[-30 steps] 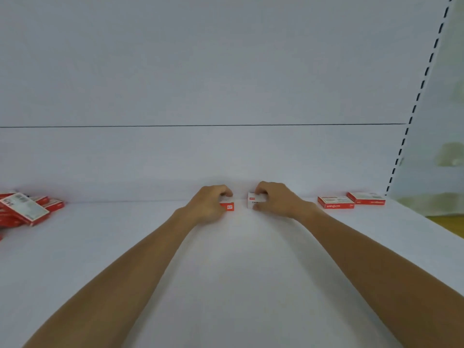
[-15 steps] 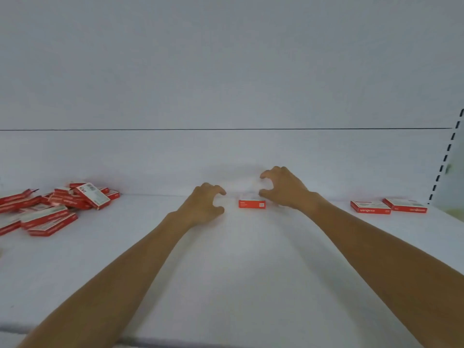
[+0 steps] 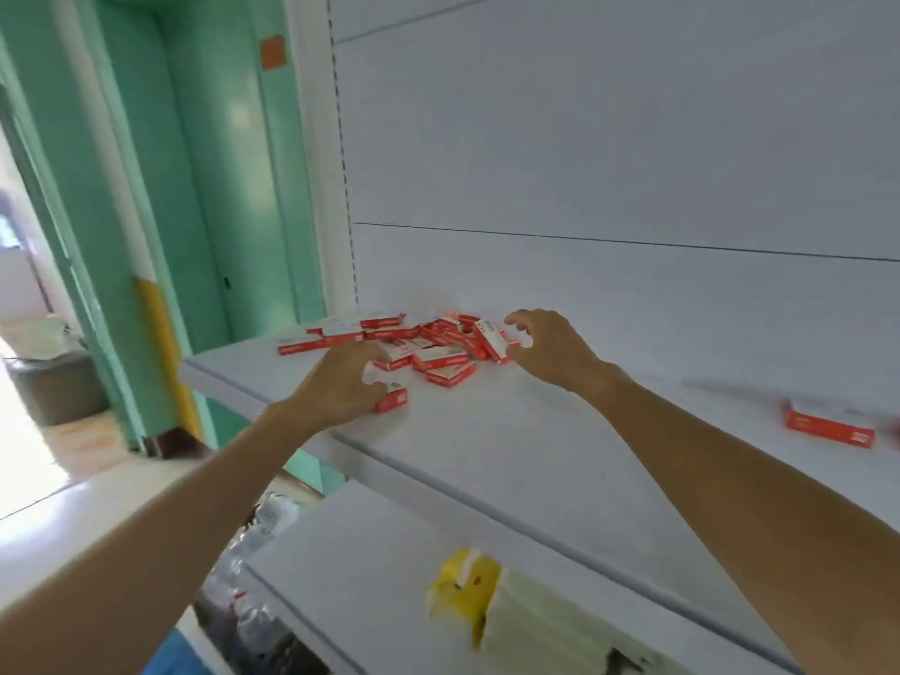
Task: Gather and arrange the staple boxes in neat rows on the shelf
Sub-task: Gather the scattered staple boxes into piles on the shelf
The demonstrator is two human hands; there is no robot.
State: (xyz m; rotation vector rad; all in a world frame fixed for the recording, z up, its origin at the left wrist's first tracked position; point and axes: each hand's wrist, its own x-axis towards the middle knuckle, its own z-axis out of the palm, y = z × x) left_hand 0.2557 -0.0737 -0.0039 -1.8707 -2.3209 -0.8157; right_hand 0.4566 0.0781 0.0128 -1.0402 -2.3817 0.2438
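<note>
Staple boxes [image 3: 438,355]: nearly all loose-heaped at centre frame on shelf [image 3: 511,460], lone box [image 3: 828,428] at right edge, rows barely begun; left hand [image 3: 341,382] curled against stray box [image 3: 392,399], grip unclear; right hand [image 3: 553,350] spread, empty, beside heap.

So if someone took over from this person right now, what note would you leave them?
Left grip: fingertips on a loose box near the front of the shelf; I cannot tell whether it is held.
Right grip: open, fingers spread beside a tilted box at the right edge of the pile.
Done: a lone box lies apart at far right; no neat row shows.
Left: sort the jumbled pile into rows.
</note>
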